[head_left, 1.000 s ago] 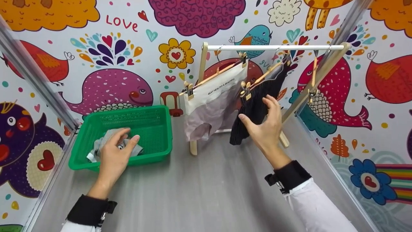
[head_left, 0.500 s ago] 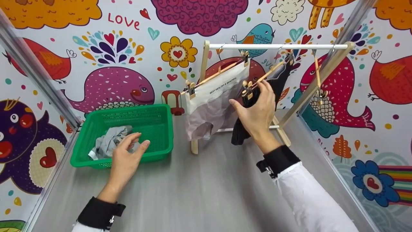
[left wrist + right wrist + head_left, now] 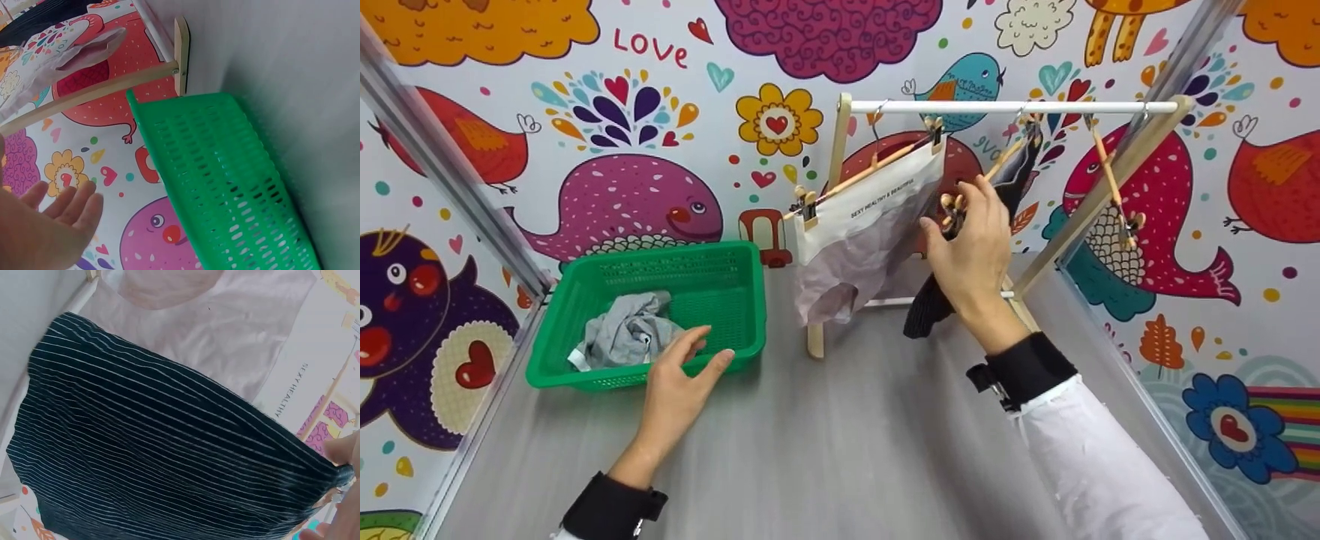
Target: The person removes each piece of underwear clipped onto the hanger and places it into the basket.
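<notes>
A dark striped garment [image 3: 930, 311] is hanging near the middle of a white rail [image 3: 960, 107], its lower end pointing down toward the surface [image 3: 825, 435] and slanting a little to the left. Its wooden hanger [image 3: 1003, 159] is running slantwise, the near clips [image 3: 954, 202] sitting low on the left and the far end rising rightward toward the patterned wall [image 3: 712, 112]. In the right wrist view, thin white stripes are running lengthwise and drawing together toward the clipped waist. The right hand [image 3: 973, 259] is pinching the garment's near upper corner at the clips, its grip curling around them. The left hand [image 3: 679, 384] is holding nothing in its grip; thumb and fingers are curving loosely apart beside the front right corner of the green basket [image 3: 682, 264].

Black print on the pale garment [image 3: 847, 247] is reading "SEXY HEALTHY & BEAUTIFUL", and red wall letters [image 3: 642, 41] are spelling "LOVE".

Three hangers are hanging on the rail: one is carrying the dark garment, one the pale garment, and the third is hanging alone at the right end. One wooden rack [image 3: 840, 146] is bearing the rail near the surface's rear edge. One basket is sitting toward the rear left corner, with one bundle of grey cloth [image 3: 626, 330] lying in its left half.
</notes>
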`<state>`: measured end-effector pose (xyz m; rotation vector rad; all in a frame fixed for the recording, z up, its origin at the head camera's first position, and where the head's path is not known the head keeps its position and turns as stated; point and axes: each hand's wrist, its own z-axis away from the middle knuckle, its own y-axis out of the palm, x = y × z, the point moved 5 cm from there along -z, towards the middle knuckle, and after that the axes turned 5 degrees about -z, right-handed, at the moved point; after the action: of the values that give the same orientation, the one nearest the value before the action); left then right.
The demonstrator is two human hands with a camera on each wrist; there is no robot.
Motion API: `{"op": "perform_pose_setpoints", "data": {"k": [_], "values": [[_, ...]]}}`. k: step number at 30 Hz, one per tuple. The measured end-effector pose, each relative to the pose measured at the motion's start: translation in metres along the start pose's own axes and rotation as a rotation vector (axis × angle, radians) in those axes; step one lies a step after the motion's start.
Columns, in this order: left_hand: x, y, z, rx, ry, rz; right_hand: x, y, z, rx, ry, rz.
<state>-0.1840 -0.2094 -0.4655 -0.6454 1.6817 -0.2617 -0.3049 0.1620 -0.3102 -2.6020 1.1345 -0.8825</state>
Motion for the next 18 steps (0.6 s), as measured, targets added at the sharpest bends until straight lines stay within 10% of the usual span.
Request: {"op": "perform_pose_setpoints", "data": {"k": [18], "values": [[0.003,0.004,0.006,0.001,-0.008,0.013,-0.049,-0.032,0.003,-0.09,0.318,-0.119]]}}
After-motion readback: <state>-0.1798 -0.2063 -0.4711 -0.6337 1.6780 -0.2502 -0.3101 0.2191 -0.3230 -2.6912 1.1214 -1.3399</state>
